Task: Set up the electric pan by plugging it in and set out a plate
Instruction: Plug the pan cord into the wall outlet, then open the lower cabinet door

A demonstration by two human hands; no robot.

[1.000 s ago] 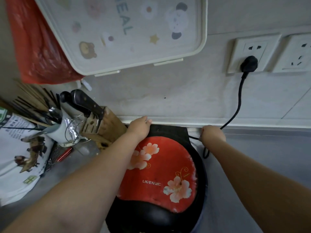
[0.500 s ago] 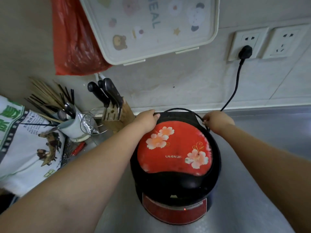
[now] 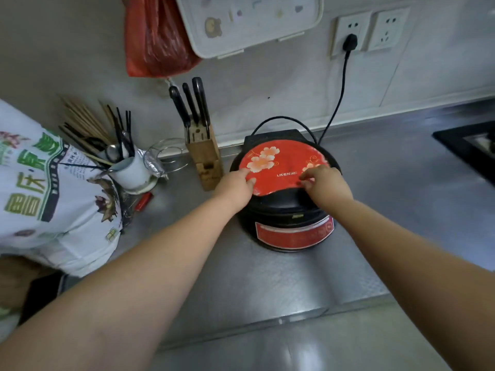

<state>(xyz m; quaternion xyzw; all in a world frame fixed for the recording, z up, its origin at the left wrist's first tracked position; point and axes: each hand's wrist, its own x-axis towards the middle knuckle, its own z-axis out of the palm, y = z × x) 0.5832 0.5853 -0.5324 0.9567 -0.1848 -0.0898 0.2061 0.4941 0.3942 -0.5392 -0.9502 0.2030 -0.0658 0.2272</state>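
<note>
The round black electric pan (image 3: 284, 210) with a red flowered lid (image 3: 281, 167) stands on the steel counter near the wall. Its black cord (image 3: 338, 103) runs up to a plug (image 3: 350, 42) seated in the left wall socket. My left hand (image 3: 237, 184) rests on the lid's left front edge, fingers spread. My right hand (image 3: 322, 183) touches the lid's right front edge, fingers curled loosely, holding nothing. No plate is in view.
A wooden knife block (image 3: 205, 153) stands just left of the pan. Further left are a white cup of chopsticks (image 3: 128, 167) and a printed bag (image 3: 48, 188). A red bag (image 3: 155, 36) and a tray (image 3: 249, 20) hang on the wall. A black stove edge (image 3: 468, 145) lies at right.
Both hands moved from the pan's back edge to the front of the lid. The view pulled back, so the pan and counter appear farther away.
</note>
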